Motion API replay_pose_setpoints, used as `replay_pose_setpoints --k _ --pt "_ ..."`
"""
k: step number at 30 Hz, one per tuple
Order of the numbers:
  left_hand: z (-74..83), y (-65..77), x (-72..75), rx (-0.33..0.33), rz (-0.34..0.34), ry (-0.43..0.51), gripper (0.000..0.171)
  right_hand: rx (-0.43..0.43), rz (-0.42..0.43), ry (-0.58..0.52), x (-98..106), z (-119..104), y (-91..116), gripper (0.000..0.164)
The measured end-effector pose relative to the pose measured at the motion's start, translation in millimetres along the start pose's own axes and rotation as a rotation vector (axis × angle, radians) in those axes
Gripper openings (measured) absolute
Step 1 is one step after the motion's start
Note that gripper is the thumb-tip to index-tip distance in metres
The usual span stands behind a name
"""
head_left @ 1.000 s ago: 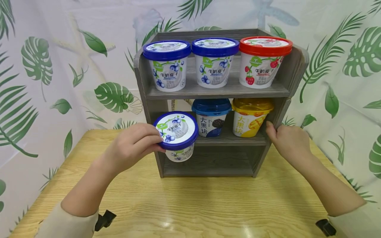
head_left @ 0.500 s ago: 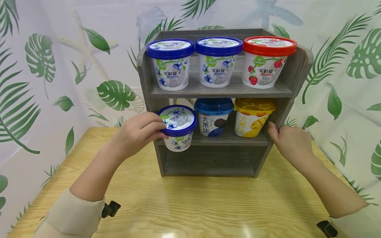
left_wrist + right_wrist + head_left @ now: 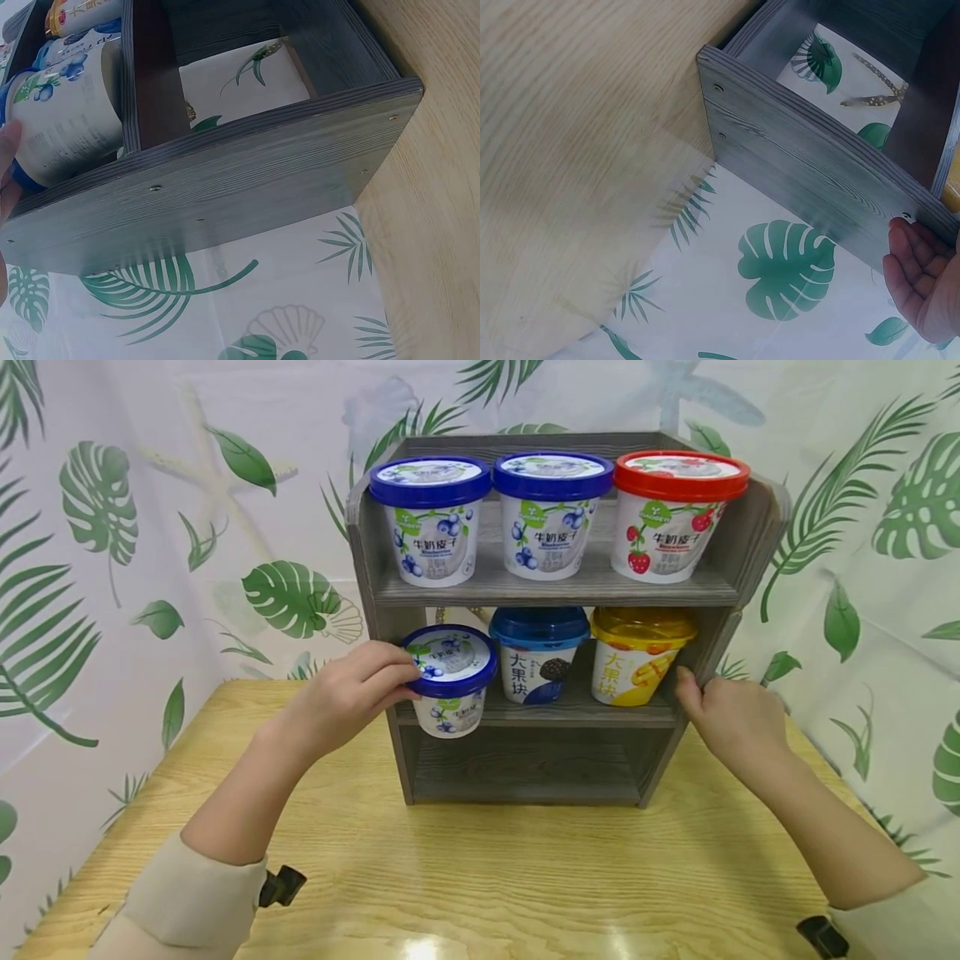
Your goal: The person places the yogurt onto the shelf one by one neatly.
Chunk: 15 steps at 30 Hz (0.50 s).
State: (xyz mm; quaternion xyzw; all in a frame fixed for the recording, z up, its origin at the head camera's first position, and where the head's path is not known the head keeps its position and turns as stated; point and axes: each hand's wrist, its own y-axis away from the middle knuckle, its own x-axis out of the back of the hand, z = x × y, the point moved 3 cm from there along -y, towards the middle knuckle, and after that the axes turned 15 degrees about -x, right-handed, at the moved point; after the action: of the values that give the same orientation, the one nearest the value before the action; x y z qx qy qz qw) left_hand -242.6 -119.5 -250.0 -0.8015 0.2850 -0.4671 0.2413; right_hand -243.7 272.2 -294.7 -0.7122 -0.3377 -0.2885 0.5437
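Note:
My left hand (image 3: 348, 697) holds a white tub with a blue lid and blueberry print (image 3: 452, 714) by its lid's left side. The tub is at the left end of the middle level of a grey wooden shelf unit (image 3: 555, 595). In the left wrist view, the tub (image 3: 71, 116) lies within the unit's side panel, with fingertips at its lid. My right hand (image 3: 738, 722) grips the unit's right side panel, thumb at the front edge. Its curled fingers are against the panel's outer face in the right wrist view. Beside the held tub stands a blue-lidded blackberry cup (image 3: 536, 668).
A yellow-lidded mango cup (image 3: 633, 668) stands at the middle level's right. On top are two blueberry tubs (image 3: 431, 539) (image 3: 546, 535) and a red-lidded strawberry tub (image 3: 667, 539). The unit stands on a wooden table (image 3: 525, 877) before a leaf-patterned backdrop (image 3: 187, 527).
The left hand has lifted the blueberry tub and brought it back onto the middle level, where it now sits more upright. The right hand keeps its grip on the side panel.

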Motion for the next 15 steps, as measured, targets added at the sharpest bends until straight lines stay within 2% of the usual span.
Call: replay_pose_setpoints --k 7,10,15 --pt "3.5 -4.4 0.9 0.021 -0.054 -0.077 0.016 -0.005 -0.017 0.004 -0.7 -0.2 -1.2 0.059" --pt "5.4 -8.3 -0.2 0.022 -0.041 -0.122 0.019 -0.019 -0.042 0.014 -0.4 0.5 -1.4 0.06" --pt "7.8 -11.9 -3.7 0.057 -0.008 -0.198 0.034 -0.027 -0.049 0.013 -0.6 1.0 -1.3 0.059"
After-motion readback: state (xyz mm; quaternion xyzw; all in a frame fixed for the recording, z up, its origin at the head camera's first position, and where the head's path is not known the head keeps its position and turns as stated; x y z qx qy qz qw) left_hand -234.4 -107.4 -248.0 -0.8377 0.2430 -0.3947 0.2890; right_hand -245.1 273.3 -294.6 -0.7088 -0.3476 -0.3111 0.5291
